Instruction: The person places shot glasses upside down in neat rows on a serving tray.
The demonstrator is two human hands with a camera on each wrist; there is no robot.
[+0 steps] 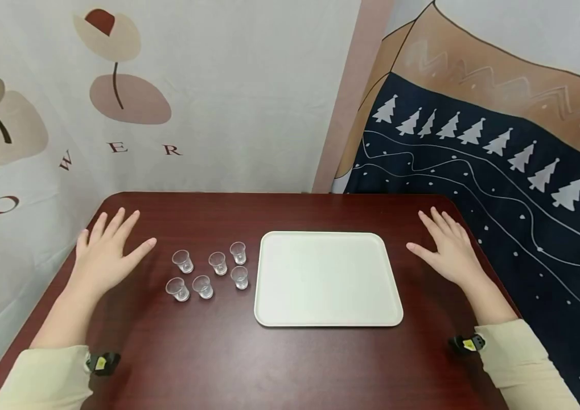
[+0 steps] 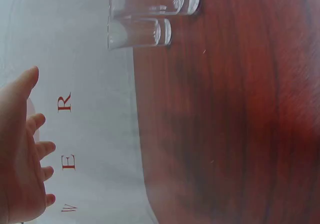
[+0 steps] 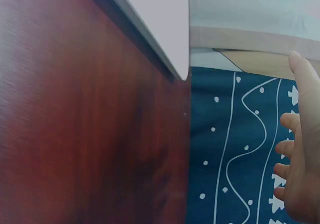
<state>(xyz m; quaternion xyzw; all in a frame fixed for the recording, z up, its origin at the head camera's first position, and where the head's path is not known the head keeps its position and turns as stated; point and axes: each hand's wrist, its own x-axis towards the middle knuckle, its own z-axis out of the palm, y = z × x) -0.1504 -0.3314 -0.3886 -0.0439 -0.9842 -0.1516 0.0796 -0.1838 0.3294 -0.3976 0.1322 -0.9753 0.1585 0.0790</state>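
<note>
Several small clear shot glasses (image 1: 202,287) stand upright in a loose cluster left of a white rectangular tray (image 1: 328,279). My left hand (image 1: 107,253) is spread over the table's left side, thumb toward the glasses and apart from them. Two of the shot glasses (image 2: 140,32) show at the top of the left wrist view. Over the right side of the table, my right hand (image 1: 445,247) has its fingers extended and its thumb pointing toward the tray. The right wrist view shows a corner of the tray (image 3: 165,43). Neither hand holds anything.
The dark red-brown table (image 1: 320,364) has rounded far corners. Behind it hangs a pale cloth (image 1: 249,114) with flower prints and letters. A navy cloth (image 1: 474,188) with white trees hangs along the right side. Each wrist wears a dark strapped device (image 1: 104,363).
</note>
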